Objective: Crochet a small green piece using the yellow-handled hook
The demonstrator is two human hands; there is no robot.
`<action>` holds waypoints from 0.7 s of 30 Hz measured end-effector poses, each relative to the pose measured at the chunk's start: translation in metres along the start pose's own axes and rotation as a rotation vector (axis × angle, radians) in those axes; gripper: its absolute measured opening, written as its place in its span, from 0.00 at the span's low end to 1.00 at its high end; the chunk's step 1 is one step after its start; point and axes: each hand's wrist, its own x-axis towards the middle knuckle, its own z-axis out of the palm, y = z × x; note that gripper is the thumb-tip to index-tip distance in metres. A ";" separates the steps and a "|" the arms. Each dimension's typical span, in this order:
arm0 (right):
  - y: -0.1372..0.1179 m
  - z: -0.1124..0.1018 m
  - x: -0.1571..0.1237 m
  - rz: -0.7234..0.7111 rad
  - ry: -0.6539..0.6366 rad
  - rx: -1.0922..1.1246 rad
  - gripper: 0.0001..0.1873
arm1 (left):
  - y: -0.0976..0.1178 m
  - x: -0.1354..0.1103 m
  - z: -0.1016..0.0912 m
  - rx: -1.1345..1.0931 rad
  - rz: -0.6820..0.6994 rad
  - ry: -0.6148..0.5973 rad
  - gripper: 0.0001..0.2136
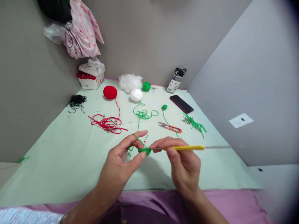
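My left hand (125, 155) pinches a small green crochet piece (144, 151) between thumb and fingers. Green yarn runs over its raised index finger and down to the piece. In my right hand (183, 161) is a crochet hook (189, 148) with a yellow handle, held level; its metal tip meets the right edge of the piece. Whether a loop sits on the tip is too small to tell. Beyond my left hand, loose green yarn (142, 115) lies in loops on the table and leads toward my fingers.
Orange thread snips (170, 127), a phone (181, 104) and green yarn scraps (195, 123) lie to the right. Tangled red yarn (108, 123) trails from a red ball (110, 92) at left. White yarn (136, 95), stuffing (130, 82) and a pen cup (174, 82) stand farther back.
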 end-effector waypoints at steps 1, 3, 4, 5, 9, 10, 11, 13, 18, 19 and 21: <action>-0.001 0.000 -0.002 -0.103 -0.028 -0.128 0.13 | 0.000 0.000 0.001 0.010 0.017 0.020 0.18; -0.003 0.000 -0.005 -0.311 -0.085 -0.399 0.14 | 0.000 0.000 0.004 -0.056 0.001 0.030 0.21; -0.003 0.000 -0.006 -0.389 -0.103 -0.513 0.15 | 0.001 0.000 0.005 -0.133 -0.041 0.012 0.22; -0.002 0.000 -0.007 -0.430 -0.103 -0.589 0.17 | 0.002 0.001 0.006 -0.223 -0.110 -0.024 0.23; 0.002 0.002 -0.005 -0.288 0.037 -0.300 0.15 | 0.008 0.005 0.008 -0.473 -0.328 -0.118 0.24; 0.004 0.002 -0.003 -0.200 0.094 -0.148 0.14 | 0.009 0.005 0.007 -0.489 -0.326 -0.108 0.22; 0.005 0.003 -0.001 -0.115 0.137 -0.006 0.12 | 0.010 0.005 0.007 -0.490 -0.306 -0.090 0.21; 0.008 0.006 0.004 0.017 0.158 0.190 0.11 | 0.010 0.005 0.006 -0.459 -0.253 -0.083 0.19; 0.008 0.013 0.005 0.049 0.045 0.147 0.11 | 0.003 0.002 0.008 -0.309 -0.166 -0.075 0.19; 0.007 0.013 0.003 0.000 0.041 0.050 0.12 | 0.002 0.002 0.008 -0.292 -0.158 -0.049 0.20; 0.004 0.012 -0.002 -0.135 0.028 -0.189 0.16 | 0.001 0.003 0.009 -0.309 -0.168 -0.018 0.23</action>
